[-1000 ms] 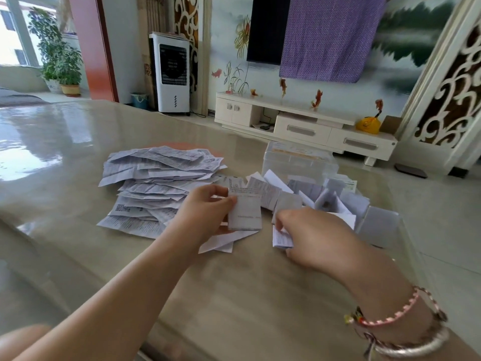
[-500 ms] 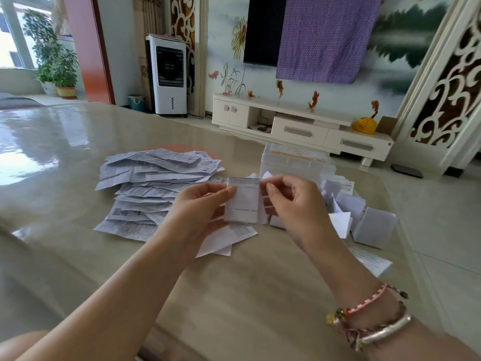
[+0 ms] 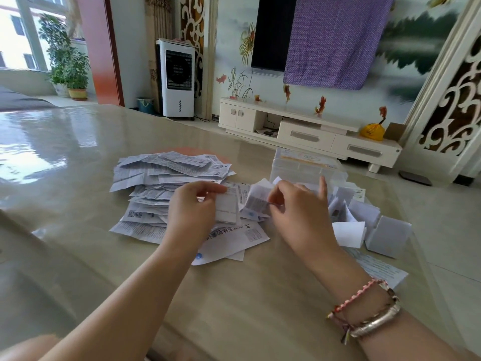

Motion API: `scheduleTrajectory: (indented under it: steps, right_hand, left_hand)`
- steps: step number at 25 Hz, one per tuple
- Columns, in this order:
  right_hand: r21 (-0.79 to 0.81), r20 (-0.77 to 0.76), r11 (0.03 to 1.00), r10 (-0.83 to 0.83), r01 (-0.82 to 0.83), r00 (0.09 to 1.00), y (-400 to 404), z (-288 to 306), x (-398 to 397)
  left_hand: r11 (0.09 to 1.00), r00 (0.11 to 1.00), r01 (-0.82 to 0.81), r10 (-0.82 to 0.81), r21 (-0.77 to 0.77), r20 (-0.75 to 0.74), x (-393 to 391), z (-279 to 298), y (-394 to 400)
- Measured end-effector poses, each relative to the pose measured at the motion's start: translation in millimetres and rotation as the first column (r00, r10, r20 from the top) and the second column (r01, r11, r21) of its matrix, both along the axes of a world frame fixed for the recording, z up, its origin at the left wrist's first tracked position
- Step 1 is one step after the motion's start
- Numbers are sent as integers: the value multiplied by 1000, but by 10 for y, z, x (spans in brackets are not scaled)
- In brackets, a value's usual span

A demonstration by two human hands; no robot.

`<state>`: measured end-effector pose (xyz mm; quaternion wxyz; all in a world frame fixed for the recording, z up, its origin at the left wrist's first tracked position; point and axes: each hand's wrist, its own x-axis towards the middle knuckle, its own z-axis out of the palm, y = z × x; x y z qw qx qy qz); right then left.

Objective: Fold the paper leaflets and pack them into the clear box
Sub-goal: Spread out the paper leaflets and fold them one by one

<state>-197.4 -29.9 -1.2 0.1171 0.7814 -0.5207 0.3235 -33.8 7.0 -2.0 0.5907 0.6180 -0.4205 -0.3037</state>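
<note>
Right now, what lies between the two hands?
In the head view, the left hand and right hand each pinch a side of one leaflet, so its partly folded paper spans the gap, above loose leaflets on the table.

Both forearms are bare, with no sleeves in view. The right wrist carries a pink braided cord bracelet (image 3: 360,293), a silver bangle (image 3: 377,323) and a thin multicoloured string (image 3: 346,332) with loose ends. The left hand (image 3: 191,212) wears no rings

Glossy table (image 3: 78,204) bears leaflets (image 3: 166,178) and clear box (image 3: 307,168).
</note>
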Motion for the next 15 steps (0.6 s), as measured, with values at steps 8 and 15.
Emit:
scheduleTrajectory:
  steps: [8,15]
  right_hand:
    - [296,859,741,70,-603,507,166,151,42]
    - [181,76,983,6,-20,997,28,230,-431]
  left_hand:
    - [936,914,335,-350,-106,-205,-259,45,58]
    - [967,947,221,-244,-130,-208,-264,-33,-33]
